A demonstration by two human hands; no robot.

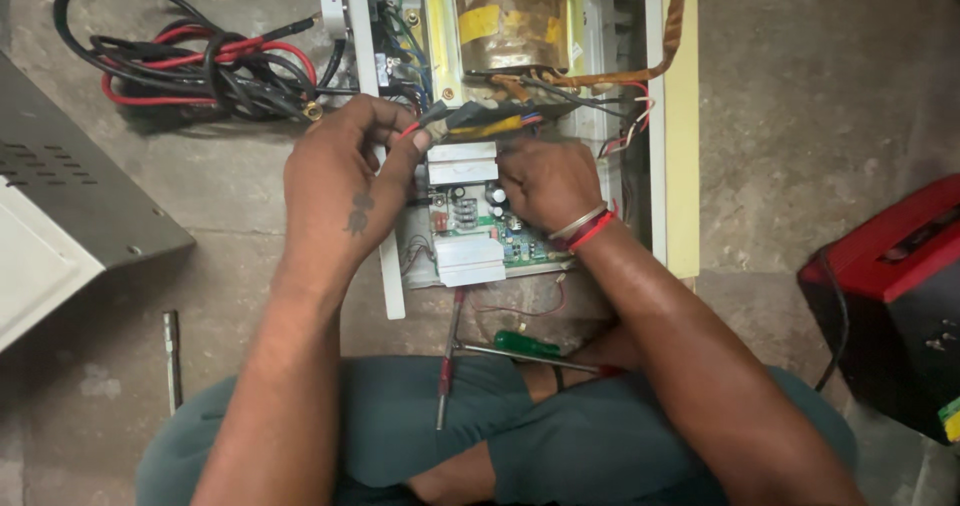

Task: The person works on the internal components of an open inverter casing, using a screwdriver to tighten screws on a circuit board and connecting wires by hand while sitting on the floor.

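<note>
A grey metal cover [60,206] is seen at the far left, with a bundle of red and black cables [190,61] above it. At centre, an opened white chassis [655,116] holds a taped transformer [505,26] and, below it, a green circuit board [480,231] between two silver heat sinks. A cluster of wires [480,121] is pinched by the left hand [345,181]. The right hand [545,181] is curled, fingertips pressed onto the board. Screwdrivers [525,344] lie below; a red box [890,296] sits at right.
</note>
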